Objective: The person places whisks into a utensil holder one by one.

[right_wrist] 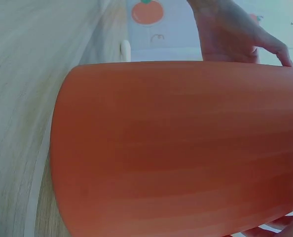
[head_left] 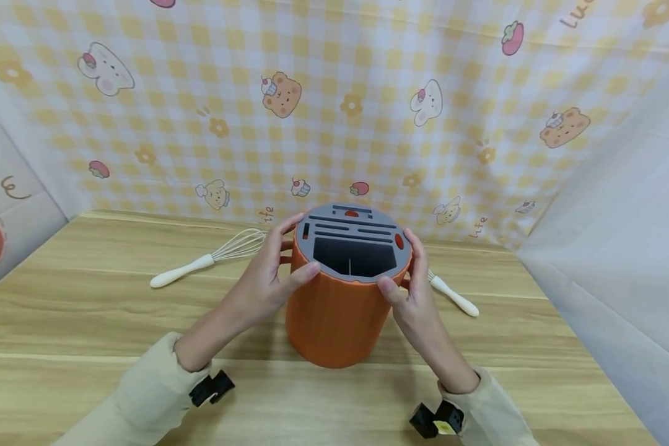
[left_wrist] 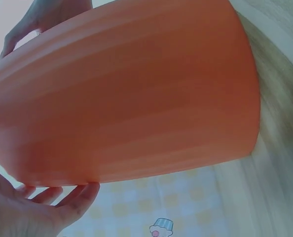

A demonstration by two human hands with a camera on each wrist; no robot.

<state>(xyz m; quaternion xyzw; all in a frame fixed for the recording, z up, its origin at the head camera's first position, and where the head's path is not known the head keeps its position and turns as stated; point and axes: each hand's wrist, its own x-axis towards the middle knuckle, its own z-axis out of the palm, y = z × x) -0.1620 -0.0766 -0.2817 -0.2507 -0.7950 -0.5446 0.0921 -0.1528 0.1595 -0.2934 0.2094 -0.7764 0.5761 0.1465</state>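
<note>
An orange utensil holder (head_left: 334, 322) with a grey slotted top (head_left: 362, 233) stands upright in the middle of the table in the head view. My left hand (head_left: 270, 266) grips its upper left side, thumb at the front rim and fingers round the side. Opposite it, my right hand (head_left: 415, 291) holds the upper right side the same way, thumb on the front rim. The orange wall (left_wrist: 136, 94) fills most of the left wrist view, and the right wrist view (right_wrist: 176, 148) too. A large dark opening and several narrow slots show in the grey top.
A whisk with a white handle (head_left: 183, 271) lies behind and left of the holder. Another white handle (head_left: 454, 296) with wires lies to the right, partly hidden. A yellow checked cloth (head_left: 323, 124) hangs at the back of the wooden table (head_left: 89, 322); white cloth (head_left: 607, 248) flanks it.
</note>
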